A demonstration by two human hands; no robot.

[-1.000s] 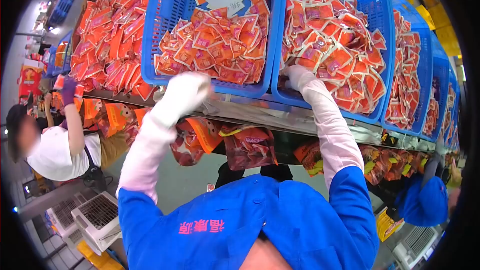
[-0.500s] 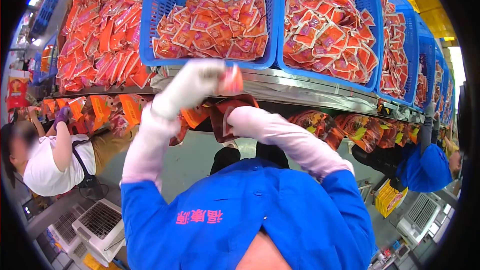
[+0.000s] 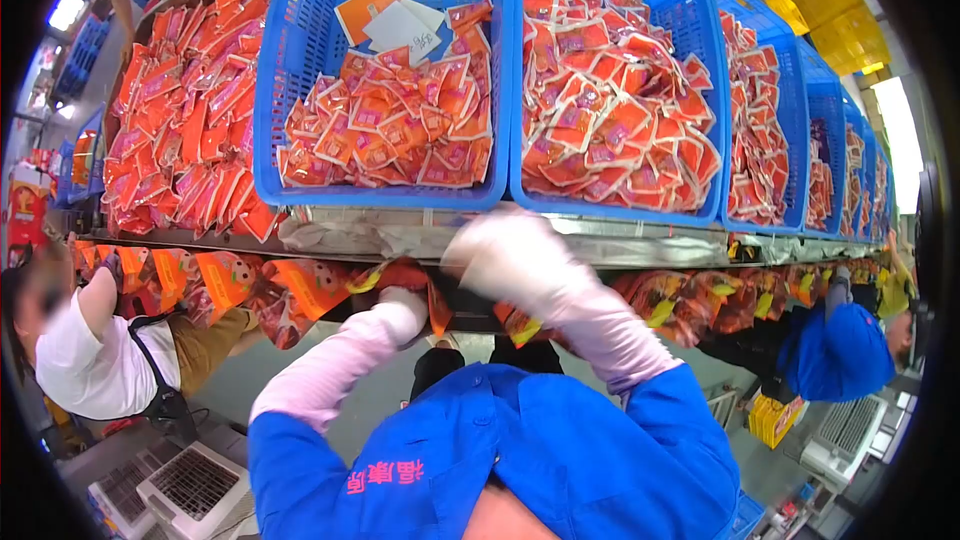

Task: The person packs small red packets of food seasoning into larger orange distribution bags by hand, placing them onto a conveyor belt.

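My left hand (image 3: 403,312), in a pale glove, is at the row of hanging pouches, against the upper part of a red-orange pouch (image 3: 437,308); its fingers are hidden. My right hand (image 3: 505,252), also pale-gloved, is raised by the metal table edge (image 3: 345,237) and smeared by motion, so its fingers and anything in them cannot be made out. Just beyond the hands stands a blue basket (image 3: 385,196) with small orange-red sachets (image 3: 390,125). A second blue basket (image 3: 615,212) on its right holds similar sachets (image 3: 620,110).
Red packets (image 3: 190,105) are heaped at the left. More blue baskets (image 3: 800,130) line the right. Orange pouches (image 3: 310,285) hang along the edge. A co-worker in white (image 3: 95,350) is at the left, another in blue (image 3: 838,350) at the right.
My left hand has come down from the basket edge to the pouches; the red item seen at it is no longer visible. My right hand has risen from the pouches. The baskets appear lower and further left.
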